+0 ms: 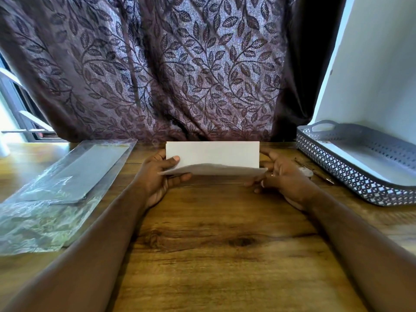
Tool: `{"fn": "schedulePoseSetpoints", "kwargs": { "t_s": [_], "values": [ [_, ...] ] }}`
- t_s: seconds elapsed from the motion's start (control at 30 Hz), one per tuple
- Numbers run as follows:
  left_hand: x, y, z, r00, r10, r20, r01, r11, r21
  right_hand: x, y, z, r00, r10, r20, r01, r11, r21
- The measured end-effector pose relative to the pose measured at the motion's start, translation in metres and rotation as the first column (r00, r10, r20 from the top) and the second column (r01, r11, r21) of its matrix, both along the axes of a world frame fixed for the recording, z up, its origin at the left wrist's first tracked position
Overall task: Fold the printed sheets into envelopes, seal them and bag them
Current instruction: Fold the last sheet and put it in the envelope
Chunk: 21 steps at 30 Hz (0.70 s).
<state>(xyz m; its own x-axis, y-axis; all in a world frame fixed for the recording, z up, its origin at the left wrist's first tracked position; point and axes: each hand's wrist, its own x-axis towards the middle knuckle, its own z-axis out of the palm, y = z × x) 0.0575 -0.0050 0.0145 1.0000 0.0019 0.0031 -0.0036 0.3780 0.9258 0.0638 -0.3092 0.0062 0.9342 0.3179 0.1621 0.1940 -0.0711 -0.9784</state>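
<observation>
One folded sheet (212, 154) between left hand (157, 176) and right hand (281, 176).

A white folded sheet (212, 154) over a brown wood-grain worktop (213, 233); a grey lattice-patterned basket (351, 174) at its right edge; behind, a purple-brown curtain (157, 64) with a leaf-vine pattern.

Matt white paper sheet (212, 154); smooth wood-grain tabletop (213, 244) with a slight sheen; glossy, crinkled clear plastic bags (51, 194); grey perforated plastic basket (337, 163); woven leaf-patterned cloth curtain (157, 64), faintly shiny.
</observation>
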Motion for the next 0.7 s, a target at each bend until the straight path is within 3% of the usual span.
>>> {"fn": "schedulePoseSetpoints", "kwargs": {
  "t_s": [0.17,0.33,0.47,0.53,0.57,0.63,0.7],
  "values": [
    [-0.001,-0.002,0.001,1.000,-0.004,0.001,0.004,0.999,-0.042,-0.004,0.000,0.003,0.997,0.078,-0.007,-0.078,0.996,0.035],
    [-0.003,-0.010,-0.001,1.000,-0.020,0.020,0.021,0.999,-0.043,-0.005,0.007,0.002,0.998,-0.065,0.000,0.065,0.996,0.056],
    [-0.002,-0.009,-0.002,0.989,-0.137,0.052,0.140,0.989,-0.054,-0.002,0.006,0.000,0.991,-0.126,-0.033,0.127,0.992,0.016],
    [-0.002,-0.012,-0.003,0.993,-0.101,0.055,0.098,0.993,0.060,-0.002,0.006,-0.001,0.988,-0.144,-0.049,0.145,0.989,0.017],
    [-0.002,-0.013,-0.004,0.995,-0.053,0.081,0.037,0.981,0.191,-0.002,0.006,-0.001,0.987,-0.152,-0.052,0.153,0.988,0.021],
    [0.000,-0.014,-0.007,0.981,0.028,0.192,-0.116,0.877,0.465,-0.002,0.007,0.000,0.984,-0.173,-0.047,0.174,0.984,0.031],
    [0.002,-0.014,-0.010,0.967,0.044,0.250,-0.182,0.804,0.566,-0.003,0.008,0.002,0.973,-0.224,-0.048,0.226,0.974,0.034]
  ]
}}
